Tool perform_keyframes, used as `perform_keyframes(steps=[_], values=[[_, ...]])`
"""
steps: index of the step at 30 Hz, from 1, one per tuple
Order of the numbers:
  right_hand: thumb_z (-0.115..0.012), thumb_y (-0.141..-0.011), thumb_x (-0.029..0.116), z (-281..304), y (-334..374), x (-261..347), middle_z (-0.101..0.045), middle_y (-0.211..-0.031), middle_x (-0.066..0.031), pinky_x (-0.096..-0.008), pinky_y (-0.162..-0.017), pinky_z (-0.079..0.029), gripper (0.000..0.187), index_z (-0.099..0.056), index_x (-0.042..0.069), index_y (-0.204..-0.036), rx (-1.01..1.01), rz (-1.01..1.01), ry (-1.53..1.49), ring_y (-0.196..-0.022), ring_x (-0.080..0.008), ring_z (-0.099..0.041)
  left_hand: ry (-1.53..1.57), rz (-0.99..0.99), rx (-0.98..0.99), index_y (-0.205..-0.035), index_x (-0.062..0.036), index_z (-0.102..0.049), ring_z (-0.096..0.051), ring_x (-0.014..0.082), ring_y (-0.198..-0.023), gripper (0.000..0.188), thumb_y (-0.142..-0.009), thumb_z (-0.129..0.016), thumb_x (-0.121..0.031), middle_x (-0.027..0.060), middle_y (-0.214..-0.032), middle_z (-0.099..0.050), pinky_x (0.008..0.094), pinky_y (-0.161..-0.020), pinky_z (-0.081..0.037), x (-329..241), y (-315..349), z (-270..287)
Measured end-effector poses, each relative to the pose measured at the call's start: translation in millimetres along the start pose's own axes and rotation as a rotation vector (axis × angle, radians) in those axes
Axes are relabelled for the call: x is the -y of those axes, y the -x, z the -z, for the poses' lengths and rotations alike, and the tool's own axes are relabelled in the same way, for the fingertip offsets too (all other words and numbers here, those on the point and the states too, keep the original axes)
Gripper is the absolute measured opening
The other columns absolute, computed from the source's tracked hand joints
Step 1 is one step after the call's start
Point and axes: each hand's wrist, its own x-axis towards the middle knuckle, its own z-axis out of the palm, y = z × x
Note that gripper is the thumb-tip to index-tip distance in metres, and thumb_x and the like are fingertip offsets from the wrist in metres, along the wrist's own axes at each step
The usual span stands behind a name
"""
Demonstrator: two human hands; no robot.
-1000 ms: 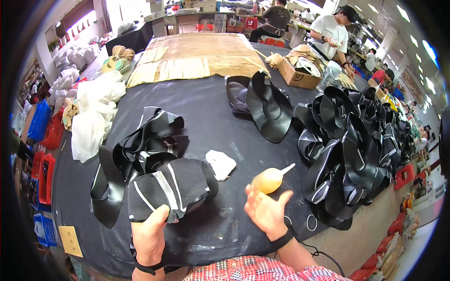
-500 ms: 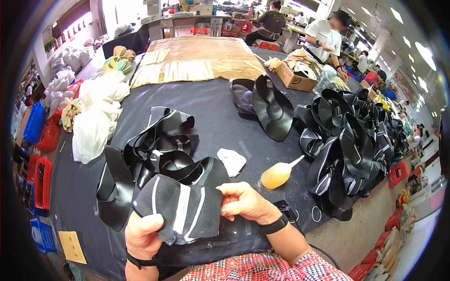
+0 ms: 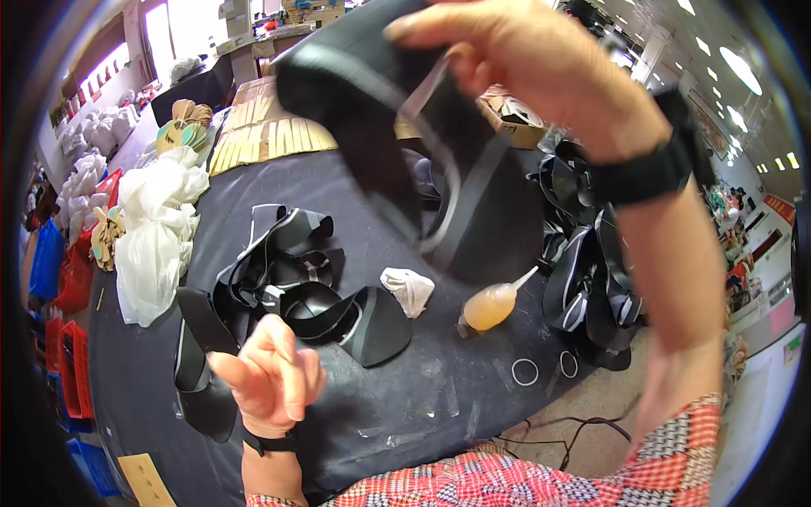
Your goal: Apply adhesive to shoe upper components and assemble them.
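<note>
Crates: red and blue ones point(image 3: 69, 338) at the far left edge, well left of the empty hand, below table level.
Plastic bags: a white heap point(image 3: 156, 232) up and left of the left hand, on the dark table point(image 3: 405, 406).
Left hand: point(image 3: 269, 380) low in the picture, fingers loosely curled, palm partly open, gripping nothing; dark band at the wrist.
Black pieces near left hand: a loose pile of curved black cut pieces with pale edge lines point(image 3: 291, 275) just above the fingers, flat on the table; one long strip point(image 3: 198, 372) just left of the hand, whether touching it not clear.
Cloth: small crumpled white rag point(image 3: 409, 289) right of that pile, well apart from both hands.
Held piece: large black sheet with grey stripes point(image 3: 405, 127), raised high off the table, blurred, hanging down from the right hand's fingers.
Right hand: point(image 3: 515, 59) at the top of the picture, fingers closed on the upper edge of the black sheet; black wrist strap below it.
Bottle: small squeeze bottle of amber liquid point(image 3: 492, 304) lying on the table under the raised sheet, thin nozzle up to the right.
Rings: two thin rings point(image 3: 525, 372) on the table just below the bottle.
Right-hand stack: more black pieces point(image 3: 591, 279) heaped behind the right forearm.
</note>
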Motion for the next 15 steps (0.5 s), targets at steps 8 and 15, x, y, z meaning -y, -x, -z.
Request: perform_keyframes(steps=[8,15], values=[[-0.062,-0.078,0.012,106.8,-30.7,-49.4,-0.053,-0.061,0.0008,-0.0169,-0.04,-0.035,0.024,-0.058,0.003,-0.1,-0.261,-0.061,0.449,-0.046,-0.0045,-0.045,0.007,0.207,-0.512,-0.095,-0.0033,-0.045,-0.041,0.0157,-0.05,0.042,-0.091,-0.036,-0.044,0.01,-0.053,-0.05,0.0271,-0.053,-0.032,28.0,55.9,41.4],[-0.063,-0.065,0.015,70.9,14.4,-260.6,-0.061,-0.069,-0.0085,-0.0317,-0.061,-0.048,0.019,-0.062,0.005,-0.08,-0.1,-0.041,0.556,-0.065,-0.0197,-0.06,-0.028,0.256,-0.801,-0.094,-0.0044,-0.048,-0.04,0.014,-0.049,0.034,-0.092,-0.04,-0.037,0.007,-0.054,-0.049,0.0256,-0.048,-0.032,62.5,63.3,55.2]])
